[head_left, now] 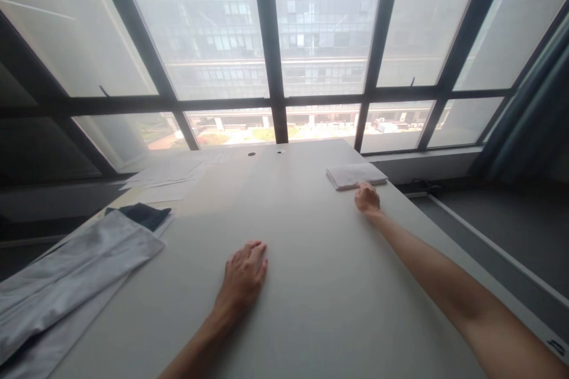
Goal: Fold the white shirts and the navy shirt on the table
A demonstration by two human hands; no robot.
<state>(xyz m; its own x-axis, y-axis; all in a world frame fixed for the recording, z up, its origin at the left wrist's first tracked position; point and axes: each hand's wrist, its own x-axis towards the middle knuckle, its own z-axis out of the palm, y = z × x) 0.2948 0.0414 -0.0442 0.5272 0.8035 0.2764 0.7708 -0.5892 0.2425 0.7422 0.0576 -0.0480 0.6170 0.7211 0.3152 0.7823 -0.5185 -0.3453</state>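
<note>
plainly, the right hand (367, 197) is at the stack (351, 173) while the left hand (244, 272) rests on the table (306, 296).

the white stack lies flat at the far right of the table, close to its right edge; the right hand, arm stretched out, touches its near side with fingers curled, though whether they grip it i cannot tell. the left hand is palm down nearer the middle, fingers loosely extended and close together, thumb slightly apart. well off to the left lies a grey garment (84, 272), a dark cloth (144, 215) at its far end, and beyond that loose papers (166, 174) overlap. a round hole (251, 154) marks the table's far end, before the window (329, 18); a curtain (533, 95) hangs at right.
</note>
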